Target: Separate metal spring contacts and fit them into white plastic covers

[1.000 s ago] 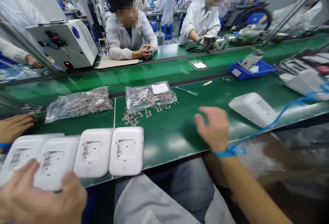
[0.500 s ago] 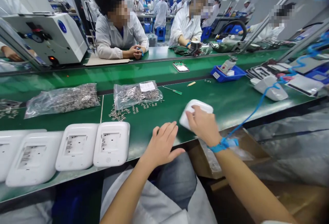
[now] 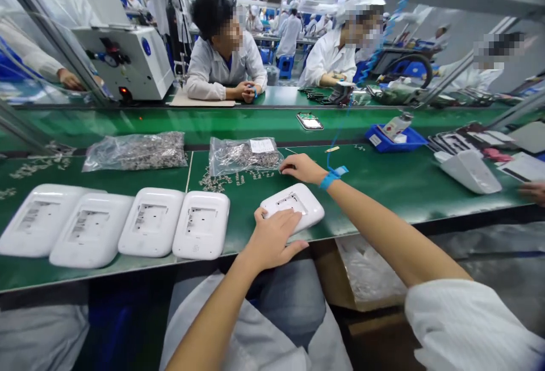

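A white plastic housing (image 3: 310, 206) lies at an angle near the belt's front edge, its recessed side up. My left hand (image 3: 275, 237) holds it at the near left, fingers over its face and thumb stretched out along the near side. My right hand (image 3: 301, 168), with a blue wrist strap (image 3: 331, 178), is beyond the housing at the right end of a clear bag of small metal parts (image 3: 242, 155). Its fingertips are pinched together; what they hold, if anything, is hidden. Loose metal parts (image 3: 215, 182) lie before the bag. A thin tool shaft (image 3: 290, 151) shows behind that hand.
Several similar white housings (image 3: 200, 226) stand in a row at left. Another bag of parts (image 3: 140, 152) lies behind them. At right are a blue tray (image 3: 395, 139) and a white scoop-shaped container (image 3: 470, 171). Co-workers sit across the green line. An open carton (image 3: 370, 280) is below.
My right hand has let go of the white housing and moved left and away to the metal parts. The housing now lies recess up, further left, under my left hand.
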`<act>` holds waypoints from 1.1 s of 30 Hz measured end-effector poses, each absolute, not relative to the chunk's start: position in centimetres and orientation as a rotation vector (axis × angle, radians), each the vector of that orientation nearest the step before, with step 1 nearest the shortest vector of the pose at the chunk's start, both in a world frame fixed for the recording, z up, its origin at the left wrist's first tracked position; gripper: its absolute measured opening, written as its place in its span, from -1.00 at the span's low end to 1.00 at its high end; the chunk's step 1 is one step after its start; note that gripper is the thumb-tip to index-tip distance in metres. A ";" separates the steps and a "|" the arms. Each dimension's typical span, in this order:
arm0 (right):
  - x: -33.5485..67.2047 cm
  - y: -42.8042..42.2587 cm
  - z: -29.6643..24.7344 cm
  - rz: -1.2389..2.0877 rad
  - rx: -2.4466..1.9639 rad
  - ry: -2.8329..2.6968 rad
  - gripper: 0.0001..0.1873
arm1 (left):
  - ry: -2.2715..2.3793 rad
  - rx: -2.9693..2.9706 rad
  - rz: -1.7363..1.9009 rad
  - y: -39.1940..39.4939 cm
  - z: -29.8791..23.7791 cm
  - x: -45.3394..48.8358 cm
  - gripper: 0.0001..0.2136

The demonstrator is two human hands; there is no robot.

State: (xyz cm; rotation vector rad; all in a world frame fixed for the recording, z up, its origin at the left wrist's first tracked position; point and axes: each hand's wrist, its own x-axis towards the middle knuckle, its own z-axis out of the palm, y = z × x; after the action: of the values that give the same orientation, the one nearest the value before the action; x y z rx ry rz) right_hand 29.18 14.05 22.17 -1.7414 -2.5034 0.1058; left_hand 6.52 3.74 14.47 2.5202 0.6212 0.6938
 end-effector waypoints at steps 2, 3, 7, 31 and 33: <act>28.7 12.0 22.8 0.146 -1.615 -2.580 -0.82 | 0.615 2.480 0.732 3.9 14.3 6.5 -0.50; 28.4 11.0 23.1 0.159 -1.526 -2.636 -0.81 | 0.615 2.469 0.746 3.9 14.2 6.5 -0.51; 27.9 8.5 23.1 0.046 -1.242 -2.816 -0.74 | 0.643 2.463 0.747 3.9 13.9 6.7 -0.52; 27.3 7.0 21.5 -0.343 -1.334 -2.896 -0.81 | 0.653 2.478 0.775 3.7 14.1 7.0 -0.49; 27.1 6.6 21.4 -0.382 -1.369 -2.863 -0.82 | 0.663 2.487 0.783 3.7 14.1 7.0 -0.47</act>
State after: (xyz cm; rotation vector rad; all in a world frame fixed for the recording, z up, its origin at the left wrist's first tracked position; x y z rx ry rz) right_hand 27.08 6.62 21.43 -1.3687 -2.8634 -0.3824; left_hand 7.04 3.74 14.13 2.4874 0.6628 0.7827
